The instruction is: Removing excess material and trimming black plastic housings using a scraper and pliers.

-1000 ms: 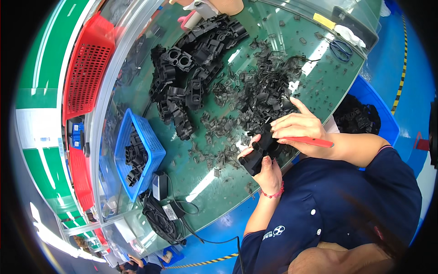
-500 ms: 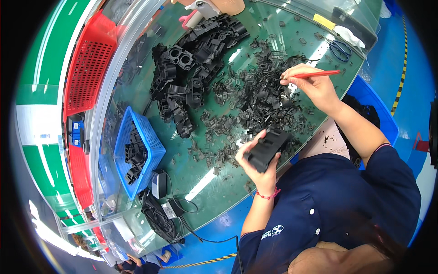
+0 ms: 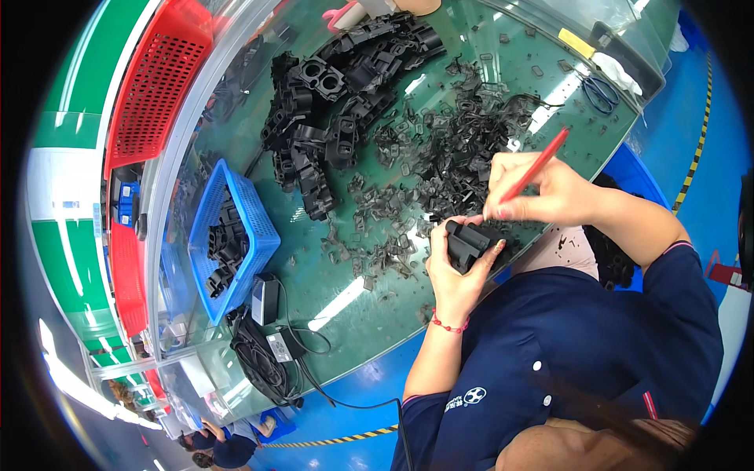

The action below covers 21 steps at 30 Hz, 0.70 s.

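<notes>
Head view, and both hands are busy at the near edge of the counter! The left hand has a black molded part firmly in its grasp, fingers along one side, thumb along the other, a red beaded bracelet at the wrist. Over comes the right hand, closed around a slim red pen-like tool, its upper end slanting up and to the right. Fingertips sit right beside the part; whether the tool's tip touches it, I cannot tell, since the fingers hide it.

Just beyond, a loose heap of black scraps sprawls across the green surface. To its left, a long curved pile of black molded pieces is stacked up. Further left stands a blue basket with more black pieces inside, and just beside it a coil of black cable. Far right corner now: scissors with dark blue handles lie near a white cloth. Beyond the counter's right edge, a blue bin shows past the right forearm.
</notes>
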{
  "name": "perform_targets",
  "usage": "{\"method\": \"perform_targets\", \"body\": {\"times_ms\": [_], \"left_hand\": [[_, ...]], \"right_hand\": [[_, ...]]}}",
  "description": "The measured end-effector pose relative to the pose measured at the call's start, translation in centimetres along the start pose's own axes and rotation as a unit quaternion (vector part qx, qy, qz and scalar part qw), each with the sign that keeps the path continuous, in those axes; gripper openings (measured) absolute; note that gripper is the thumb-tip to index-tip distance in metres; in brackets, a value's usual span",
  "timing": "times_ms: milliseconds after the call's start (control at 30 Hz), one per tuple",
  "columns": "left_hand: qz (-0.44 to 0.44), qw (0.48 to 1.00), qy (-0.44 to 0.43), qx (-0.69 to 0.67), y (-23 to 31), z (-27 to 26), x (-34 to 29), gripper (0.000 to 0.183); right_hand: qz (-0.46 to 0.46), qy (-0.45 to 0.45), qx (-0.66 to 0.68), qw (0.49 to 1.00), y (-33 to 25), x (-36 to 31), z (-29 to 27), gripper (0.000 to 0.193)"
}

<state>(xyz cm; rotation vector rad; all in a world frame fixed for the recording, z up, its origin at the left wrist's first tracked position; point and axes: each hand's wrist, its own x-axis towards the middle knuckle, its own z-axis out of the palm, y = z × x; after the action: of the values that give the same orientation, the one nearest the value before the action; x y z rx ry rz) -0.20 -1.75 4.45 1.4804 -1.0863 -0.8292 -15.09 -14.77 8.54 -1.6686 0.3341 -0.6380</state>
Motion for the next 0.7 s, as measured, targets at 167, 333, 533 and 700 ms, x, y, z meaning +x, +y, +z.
{"method": "perform_targets", "body": {"times_ms": [167, 333, 533, 700], "left_hand": [[-0.011, 1.000, 0.017, -0.002, -0.1, 0.0, -0.3, 0.050], [-0.014, 1.000, 0.012, 0.016, 0.0, 0.0, -0.3, 0.050], [0.016, 1.000, 0.012, 0.021, -1.5, -0.5, -0.5, 0.052], [-0.017, 1.000, -0.013, -0.015, -0.7, -0.3, -0.4, 0.043]], "right_hand": [[0.008, -0.061, 0.036, 0.997, -0.9, 0.0, 0.8, 0.011], [-0.018, -0.087, 0.006, 0.996, -0.1, 0.1, 0.8, 0.009], [-0.108, -0.102, -0.168, 0.974, -0.8, -0.2, 1.1, 0.007], [-0.284, -0.069, -0.319, 0.902, 1.0, -0.5, 1.7, 0.008]]}}
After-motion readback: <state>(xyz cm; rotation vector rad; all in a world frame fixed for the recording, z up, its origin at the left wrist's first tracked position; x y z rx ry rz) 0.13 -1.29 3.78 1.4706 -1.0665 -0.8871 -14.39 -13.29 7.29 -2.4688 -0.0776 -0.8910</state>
